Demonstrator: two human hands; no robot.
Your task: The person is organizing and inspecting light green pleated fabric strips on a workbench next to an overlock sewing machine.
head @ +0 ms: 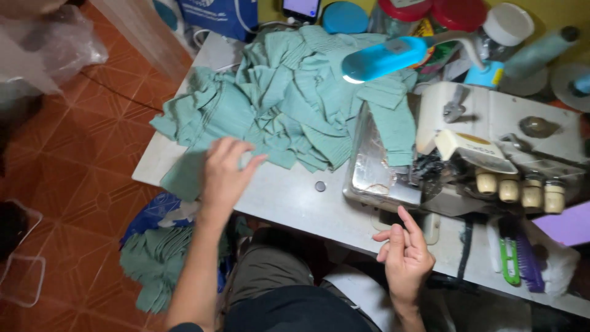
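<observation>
Nearest the camera, at 6 o'clock, the person's lap shows in dark trousers. The right hand (pixel 404 253) hovers at 5 o'clock, just off the front edge of the bench (pixel 289 203); its grip is loose and holds nothing, forefinger raised toward the base of the sewing machine (pixel 491 154), the other fingers half curled. Whether the fingertip touches the machine cannot be told.

The left hand (pixel 225 172) lies at 9 o'clock from the right, well apart from it. Its grip is wide, fingers spread flat over the near edge of the pile of green cloth pieces (pixel 295 98); it presses on the cloth and clasps nothing. A small dark button-like disc (pixel 320 185) lies on the bare bench between the two hands.

Below the bench, at 8 o'clock, a second heap of green cloth (pixel 157 258) rests on the tiled floor (pixel 80 154) against blue fabric.

Farther out, the pile covers the bench from centre to 12 o'clock and drapes onto the metal plate of the machine. A blue lamp head (pixel 384 58) hangs over the pile at 1 o'clock. At 4 o'clock a green brush (pixel 507 255) and a purple brush (pixel 530 263) lie beside the machine. Jars and spools crowd the far edge.
</observation>
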